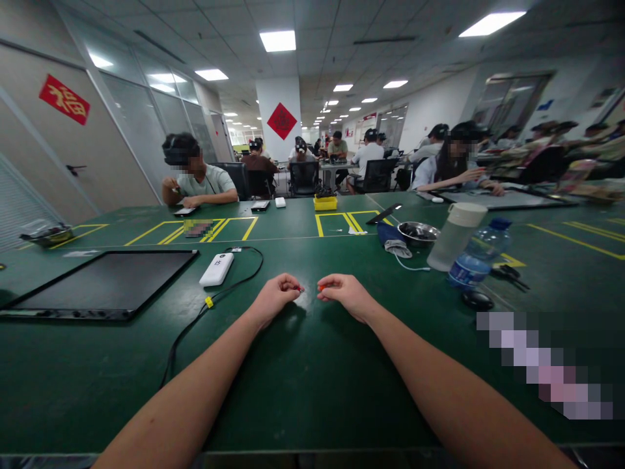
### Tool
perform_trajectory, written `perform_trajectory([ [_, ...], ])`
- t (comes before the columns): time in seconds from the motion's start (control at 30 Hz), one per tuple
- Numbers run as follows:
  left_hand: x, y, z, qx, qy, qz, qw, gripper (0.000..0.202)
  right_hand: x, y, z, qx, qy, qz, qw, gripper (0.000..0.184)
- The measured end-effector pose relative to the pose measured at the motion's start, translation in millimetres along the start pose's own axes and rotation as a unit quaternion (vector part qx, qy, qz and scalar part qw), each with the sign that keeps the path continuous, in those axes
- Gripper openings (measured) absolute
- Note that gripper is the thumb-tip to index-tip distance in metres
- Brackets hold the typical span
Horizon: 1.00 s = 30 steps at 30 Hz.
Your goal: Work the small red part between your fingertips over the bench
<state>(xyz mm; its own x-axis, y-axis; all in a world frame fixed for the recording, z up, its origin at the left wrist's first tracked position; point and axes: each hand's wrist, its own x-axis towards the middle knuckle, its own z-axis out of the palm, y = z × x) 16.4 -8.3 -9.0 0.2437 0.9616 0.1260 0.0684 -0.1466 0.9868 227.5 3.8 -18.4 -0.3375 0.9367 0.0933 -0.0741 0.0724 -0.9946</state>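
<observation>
Both of my hands are over the middle of the green table [312, 365], a short gap apart. My left hand [278, 294] is closed, its fingertips pinching a small red piece [297, 288] with a pale tip. In my right hand [346, 292], thumb and fingers pinch a small orange-red piece [321, 288]. Fingers cover most of both pieces, so their kind cannot be made out. Left of my left hand lies a white power bank [217, 269], with a black cable [195, 319] carrying a yellow tag beside it.
A black-framed panel [102, 283] lies at left. On the right are a steel bowl [418, 232], a pale tumbler [452, 238], a water bottle [481, 254] and a black mouse [477, 299]. Across the table stands a yellow box [325, 203]; two people sit there.
</observation>
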Motion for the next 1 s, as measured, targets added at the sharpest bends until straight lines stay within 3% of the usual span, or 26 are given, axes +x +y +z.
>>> perform_trajectory([
  [0.13, -1, 0, 4.6, -0.043, -0.009, -0.003, 0.999, 0.020, -3, -3, 4, -0.008, -0.010, 0.001, 1.000, 0.024],
  [0.33, -5, 3, 10.4, -0.016, -0.013, -0.015, 1.000, 0.018, -5, -5, 11, -0.046, -0.037, -0.029, 0.998, 0.023],
  [0.57, -6, 7, 14.8, -0.017, -0.013, -0.019, 1.000, 0.017, -4, -7, 14, -0.088, -0.009, -0.056, 0.995, 0.023],
  [1.0, -6, 4, 17.3, -0.080, -0.033, -0.038, 0.996, 0.019, -7, -7, 14, -0.135, -0.024, -0.068, 0.988, 0.024],
])
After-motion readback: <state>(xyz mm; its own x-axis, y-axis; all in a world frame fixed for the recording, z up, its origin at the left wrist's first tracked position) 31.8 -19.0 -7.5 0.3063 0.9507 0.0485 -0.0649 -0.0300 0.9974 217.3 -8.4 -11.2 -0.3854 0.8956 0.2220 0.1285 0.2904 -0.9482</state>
